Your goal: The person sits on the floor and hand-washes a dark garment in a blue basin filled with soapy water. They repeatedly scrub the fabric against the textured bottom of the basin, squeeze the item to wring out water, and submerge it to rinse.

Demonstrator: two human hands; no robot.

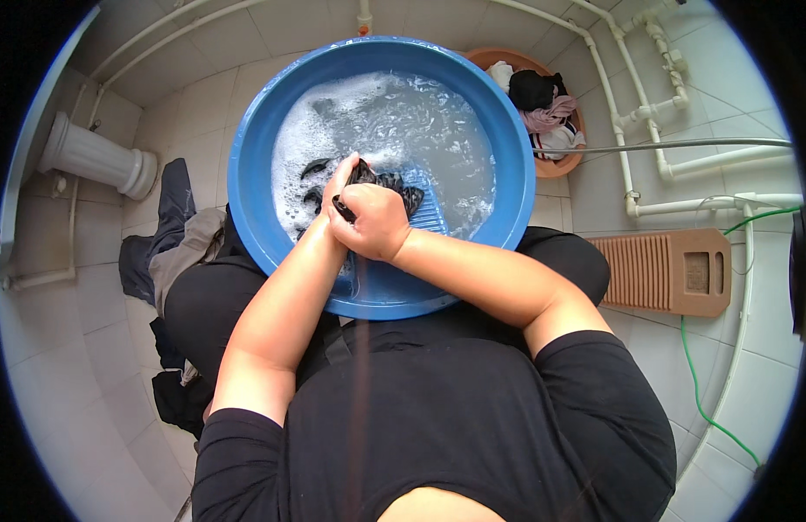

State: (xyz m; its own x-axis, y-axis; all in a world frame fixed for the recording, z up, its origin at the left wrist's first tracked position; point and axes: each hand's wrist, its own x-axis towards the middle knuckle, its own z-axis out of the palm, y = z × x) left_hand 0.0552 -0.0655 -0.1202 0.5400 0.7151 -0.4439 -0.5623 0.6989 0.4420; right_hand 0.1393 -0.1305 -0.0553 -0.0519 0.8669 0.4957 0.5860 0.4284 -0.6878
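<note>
A large round blue basin (pixel 248 187) stands between my knees, holding cloudy, soapy water (pixel 411 113) with white foam along its left side. Inside it, a blue ribbed washing board (pixel 431 209) slopes up toward me. My right hand (pixel 374 222) is closed in a fist round a wet black garment (pixel 411 193), and a bit of the cloth pokes out by the thumb. Pressed against it from the left, my left hand (pixel 337 187) grips the same cloth, its fingers partly hidden. More black fabric trails into the foam on the left.
An orange-brown tub (pixel 570 161) of clothes sits beyond the basin on the right. A brown washboard (pixel 664 271) lies by white wall pipes (pixel 625 130) and a green hose (pixel 694 383). Dark and beige clothes (pixel 190 244) lie on the floor at left, near a white pedestal (pixel 98 157).
</note>
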